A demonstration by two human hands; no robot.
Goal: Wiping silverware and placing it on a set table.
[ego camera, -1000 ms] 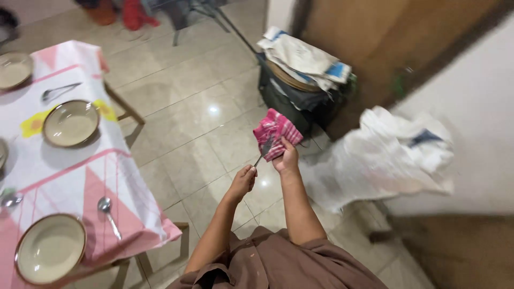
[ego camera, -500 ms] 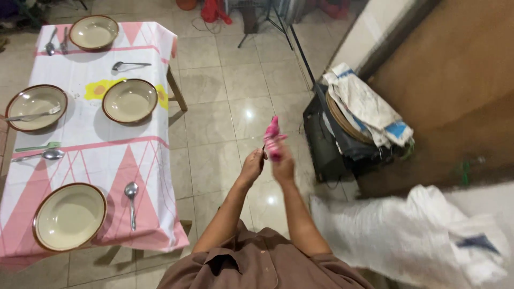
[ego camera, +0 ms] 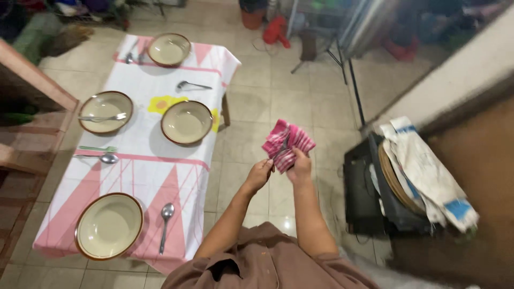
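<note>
Tiled floor all around, with a table (ego camera: 134, 176) on the left under a pink and white cloth, set with four bowls and some spoons. Right hand (ego camera: 300, 167) is bunched around a pink striped cloth (ego camera: 287, 143), held up over the floor beside the table. Left hand (ego camera: 261, 174) is pinched shut on what looks like a fork (ego camera: 280, 150), its end tucked in the cloth.

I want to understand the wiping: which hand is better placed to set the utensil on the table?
Probably the left hand: it grips the utensil and is nearer the table. The right hand holds the pink cloth.
</note>
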